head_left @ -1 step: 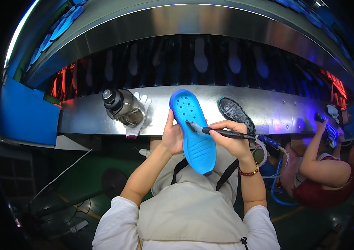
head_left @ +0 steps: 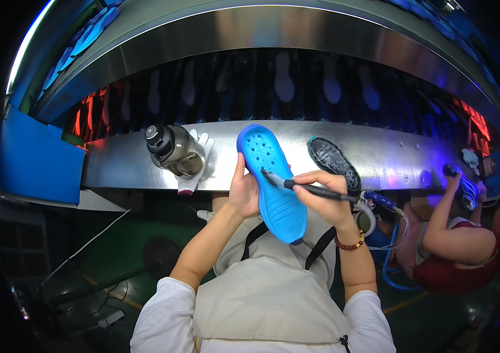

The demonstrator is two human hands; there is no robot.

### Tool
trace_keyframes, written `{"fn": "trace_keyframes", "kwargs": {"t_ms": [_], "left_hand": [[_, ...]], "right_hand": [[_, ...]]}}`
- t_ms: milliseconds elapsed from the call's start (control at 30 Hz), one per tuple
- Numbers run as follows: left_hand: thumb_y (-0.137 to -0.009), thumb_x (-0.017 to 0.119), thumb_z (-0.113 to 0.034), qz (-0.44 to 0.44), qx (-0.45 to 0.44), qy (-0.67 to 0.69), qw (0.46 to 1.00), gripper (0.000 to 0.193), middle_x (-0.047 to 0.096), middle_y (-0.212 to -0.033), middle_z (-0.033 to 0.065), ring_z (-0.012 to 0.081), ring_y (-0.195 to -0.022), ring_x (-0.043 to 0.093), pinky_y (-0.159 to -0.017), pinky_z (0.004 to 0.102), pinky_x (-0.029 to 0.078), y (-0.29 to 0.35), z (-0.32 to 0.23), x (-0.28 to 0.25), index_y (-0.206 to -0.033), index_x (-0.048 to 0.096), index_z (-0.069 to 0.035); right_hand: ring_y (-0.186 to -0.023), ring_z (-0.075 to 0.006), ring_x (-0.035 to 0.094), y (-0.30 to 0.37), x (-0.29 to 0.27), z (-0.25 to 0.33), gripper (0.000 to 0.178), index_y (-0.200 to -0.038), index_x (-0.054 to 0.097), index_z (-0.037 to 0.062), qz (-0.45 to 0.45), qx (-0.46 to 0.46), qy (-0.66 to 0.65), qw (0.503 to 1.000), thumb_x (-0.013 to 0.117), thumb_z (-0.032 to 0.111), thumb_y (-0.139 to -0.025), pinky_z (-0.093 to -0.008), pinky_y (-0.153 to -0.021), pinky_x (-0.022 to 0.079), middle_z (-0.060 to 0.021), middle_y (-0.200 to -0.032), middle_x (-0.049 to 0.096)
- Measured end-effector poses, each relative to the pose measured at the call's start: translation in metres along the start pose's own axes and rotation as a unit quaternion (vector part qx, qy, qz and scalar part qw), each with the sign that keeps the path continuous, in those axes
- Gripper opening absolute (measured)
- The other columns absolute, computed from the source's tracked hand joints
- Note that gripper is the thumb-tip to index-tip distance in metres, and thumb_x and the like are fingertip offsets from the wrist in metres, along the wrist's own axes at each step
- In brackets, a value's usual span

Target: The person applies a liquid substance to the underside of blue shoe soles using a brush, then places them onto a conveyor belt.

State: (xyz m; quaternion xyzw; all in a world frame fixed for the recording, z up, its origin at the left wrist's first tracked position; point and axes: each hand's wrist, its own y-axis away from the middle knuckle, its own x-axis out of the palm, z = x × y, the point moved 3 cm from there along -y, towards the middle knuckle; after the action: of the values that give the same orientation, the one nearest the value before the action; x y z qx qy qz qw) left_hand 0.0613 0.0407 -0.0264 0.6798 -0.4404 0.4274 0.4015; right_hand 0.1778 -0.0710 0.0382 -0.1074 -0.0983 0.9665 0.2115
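Observation:
My left hand [head_left: 245,191] is closed round the left edge of a bright blue shoe sole [head_left: 283,215], thumb up along its side. The sole is held tilted above my lap, its holed end over the bench edge and its ridged end toward me. In my right hand [head_left: 331,200] is a slim black-handled brush [head_left: 315,189], gripped like a pen. Its dark bristles touch the sole's inner face just below the holes. A pale tube [head_left: 369,207] appears to run from the handle's back end. My left fingertips are hidden behind the sole.
A metal bench [head_left: 232,154] spans ahead, with a dark bottle [head_left: 176,152] on a white glove [head_left: 204,154]. Right of it lies a black sole [head_left: 333,160]. Behind is a dark slot with several soles. A co-worker [head_left: 458,244] sits at right; a blue panel [head_left: 38,156] stands left.
The blue sole has tilted slightly, its near end shifting a little up and right. The brush handle has dipped slightly at its back end. Both hands keep their hold.

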Motion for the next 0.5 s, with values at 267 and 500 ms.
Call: {"fn": "trace_keyframes", "kwargs": {"t_ms": [267,500], "left_hand": [[-0.080,0.021,-0.069,-0.045,0.160,0.011,0.986,0.081,0.050,-0.116,0.0213,0.0331,-0.107,0.049,-0.092,0.0483,0.040,0.019,-0.048,0.000,-0.124,0.039,-0.004],[-0.081,0.021,-0.068,-0.029,0.164,-0.046,0.985,0.080,0.052,-0.111,0.0218,0.0349,-0.103,0.051,-0.088,0.0471,0.043,0.014,-0.039,0.043,-0.121,0.041,-0.002]], "right_hand": [[-0.074,-0.0213,0.063,0.020,0.005,0.049,0.017,-0.080,0.064,0.0048,0.173,-0.168,0.100,0.965,0.068,0.005,-0.064,-0.0294,-0.065,0.048,-0.0079,-0.079,0.065],[-0.079,-0.0231,0.064,-0.003,0.017,0.060,0.017,-0.081,0.065,0.0004,0.094,-0.180,0.076,0.976,0.069,-0.001,-0.065,-0.0305,-0.073,0.049,-0.0126,-0.083,0.065]]}}
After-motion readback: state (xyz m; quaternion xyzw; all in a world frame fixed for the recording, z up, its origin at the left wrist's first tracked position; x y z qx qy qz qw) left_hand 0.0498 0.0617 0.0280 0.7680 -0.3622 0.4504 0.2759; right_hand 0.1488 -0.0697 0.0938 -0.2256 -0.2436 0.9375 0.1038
